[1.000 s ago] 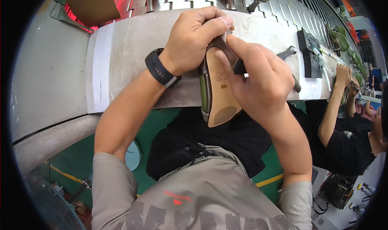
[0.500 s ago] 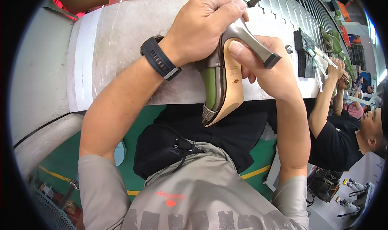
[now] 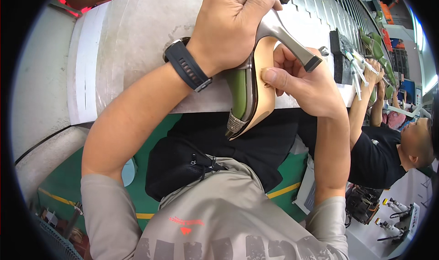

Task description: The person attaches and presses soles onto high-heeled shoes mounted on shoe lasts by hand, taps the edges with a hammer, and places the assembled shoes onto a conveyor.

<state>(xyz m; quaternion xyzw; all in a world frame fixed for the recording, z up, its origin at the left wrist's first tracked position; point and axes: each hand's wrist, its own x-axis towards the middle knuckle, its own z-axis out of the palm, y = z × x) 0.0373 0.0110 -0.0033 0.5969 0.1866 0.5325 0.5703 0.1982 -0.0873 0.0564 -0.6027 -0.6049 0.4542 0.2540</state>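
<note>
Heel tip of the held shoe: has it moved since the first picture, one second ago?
Yes. The heel tip has moved to the right, closer to the black block on the bench.

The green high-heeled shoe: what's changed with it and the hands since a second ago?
The shoe has turned: more of its green side shows, and its heel slants out rightward. The right hand has shifted from beside the heel down the sole toward the toe. The left hand still holds the heel end, and the toe still points toward the person.
</note>
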